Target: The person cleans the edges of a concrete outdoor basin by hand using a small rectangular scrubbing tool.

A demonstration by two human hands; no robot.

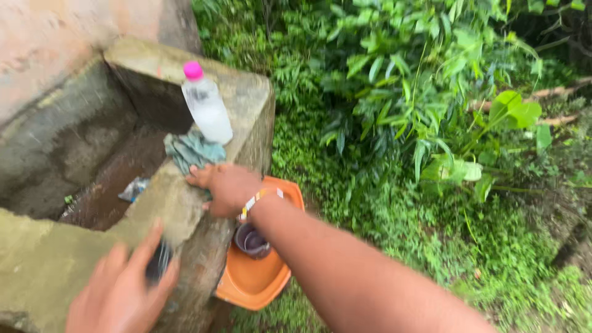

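My right hand point(225, 187) rests on the rim of a concrete basin point(253, 105), its fingertips touching a crumpled blue-green cloth point(192, 151). A beaded band circles that wrist. Just behind the cloth stands a clear plastic bottle point(207, 106) with a pink cap, holding a whitish liquid. My left hand point(123, 287), blurred, is at the basin's near rim with its fingers curled around a small dark object point(159, 262) that I cannot identify.
An orange plastic tub point(253, 280) sits on the ground beside the basin, with a small purple cup point(251, 239) inside it. The basin's wet floor point(105, 185) holds bits of litter. Dense green plants point(419, 123) fill the right side.
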